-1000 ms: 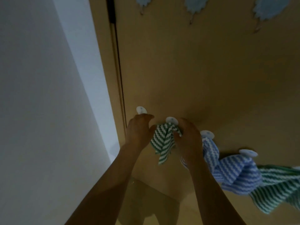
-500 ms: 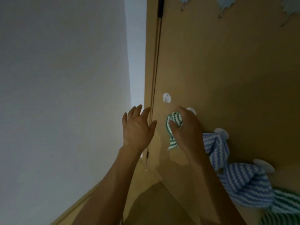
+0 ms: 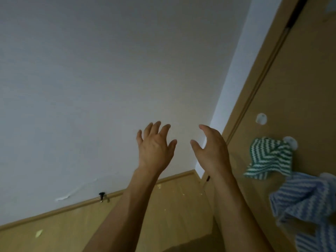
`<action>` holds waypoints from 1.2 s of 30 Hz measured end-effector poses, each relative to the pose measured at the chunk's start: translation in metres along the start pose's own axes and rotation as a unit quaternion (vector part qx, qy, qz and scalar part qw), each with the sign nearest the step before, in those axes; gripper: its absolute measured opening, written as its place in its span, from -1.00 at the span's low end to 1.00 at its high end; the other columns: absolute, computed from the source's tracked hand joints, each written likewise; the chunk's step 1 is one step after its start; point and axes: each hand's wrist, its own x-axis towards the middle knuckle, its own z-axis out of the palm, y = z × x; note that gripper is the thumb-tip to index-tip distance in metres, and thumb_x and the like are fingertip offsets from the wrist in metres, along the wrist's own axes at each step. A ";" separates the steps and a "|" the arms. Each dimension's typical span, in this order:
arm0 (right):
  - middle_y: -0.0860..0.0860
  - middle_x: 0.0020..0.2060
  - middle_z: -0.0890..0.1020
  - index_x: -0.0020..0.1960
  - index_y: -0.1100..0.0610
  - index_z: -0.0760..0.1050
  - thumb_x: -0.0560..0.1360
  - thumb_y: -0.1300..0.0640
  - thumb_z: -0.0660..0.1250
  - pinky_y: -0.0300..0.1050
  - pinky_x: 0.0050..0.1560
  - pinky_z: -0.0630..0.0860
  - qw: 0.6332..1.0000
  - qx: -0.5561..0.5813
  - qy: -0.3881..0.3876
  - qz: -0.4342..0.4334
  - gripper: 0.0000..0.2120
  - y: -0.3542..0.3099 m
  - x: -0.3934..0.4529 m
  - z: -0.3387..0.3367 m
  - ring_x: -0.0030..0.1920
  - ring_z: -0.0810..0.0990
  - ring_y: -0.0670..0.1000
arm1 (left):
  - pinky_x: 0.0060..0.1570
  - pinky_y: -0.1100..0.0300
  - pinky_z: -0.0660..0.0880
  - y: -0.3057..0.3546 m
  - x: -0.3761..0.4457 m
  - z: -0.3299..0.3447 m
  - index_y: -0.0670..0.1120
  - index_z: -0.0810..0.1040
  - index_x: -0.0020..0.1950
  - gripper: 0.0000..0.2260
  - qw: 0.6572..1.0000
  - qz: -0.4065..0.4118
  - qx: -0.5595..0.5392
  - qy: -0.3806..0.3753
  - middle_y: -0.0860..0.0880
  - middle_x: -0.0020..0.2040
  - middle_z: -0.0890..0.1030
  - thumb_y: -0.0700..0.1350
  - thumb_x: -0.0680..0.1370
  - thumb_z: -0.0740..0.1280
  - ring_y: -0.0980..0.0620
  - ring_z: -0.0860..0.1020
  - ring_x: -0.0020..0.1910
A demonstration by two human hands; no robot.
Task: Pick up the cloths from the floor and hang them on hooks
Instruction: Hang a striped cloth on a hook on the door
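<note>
Both hands are empty, fingers spread: left hand (image 3: 156, 150), right hand (image 3: 211, 151). The one free hook (image 3: 261, 118) lies at two o'clock from the nearer right hand.

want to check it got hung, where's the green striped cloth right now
In the head view the green striped cloth hangs at the right on the wooden door, from a white hook, just above the blue striped cloth.
</note>
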 end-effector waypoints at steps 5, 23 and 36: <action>-0.04 0.47 0.30 0.50 -0.03 0.23 0.57 -0.02 0.29 0.03 0.43 0.30 0.996 0.007 -0.060 -0.059 -0.46 -0.058 -0.023 0.043 0.45 0.27 0.01 | 0.49 -0.17 0.05 -0.066 -0.032 -0.038 0.08 0.29 0.50 -0.52 0.997 -0.072 0.015 0.032 -0.01 0.54 0.27 0.18 0.60 0.20 -0.07 0.14 0.54; -0.01 0.47 0.29 0.50 -0.04 0.23 0.55 -0.05 0.31 -0.01 0.40 0.33 0.938 0.020 -0.251 -0.237 -0.43 -0.268 -0.231 0.206 0.44 0.29 0.02 | 0.50 -0.16 0.00 -0.310 -0.261 -0.181 0.10 0.23 0.53 -0.51 0.940 -0.325 0.049 0.093 0.00 0.56 0.22 0.18 0.61 0.17 -0.04 0.09 0.56; 0.01 0.47 0.31 0.51 -0.02 0.23 0.55 -0.05 0.30 0.03 0.44 0.27 0.824 0.028 -0.398 -0.401 -0.43 -0.410 -0.334 0.320 0.45 0.26 0.02 | 0.51 -0.17 0.00 -0.441 -0.383 -0.248 0.12 0.28 0.50 -0.51 0.830 -0.521 0.095 0.175 0.00 0.53 0.26 0.17 0.58 0.23 -0.03 0.12 0.55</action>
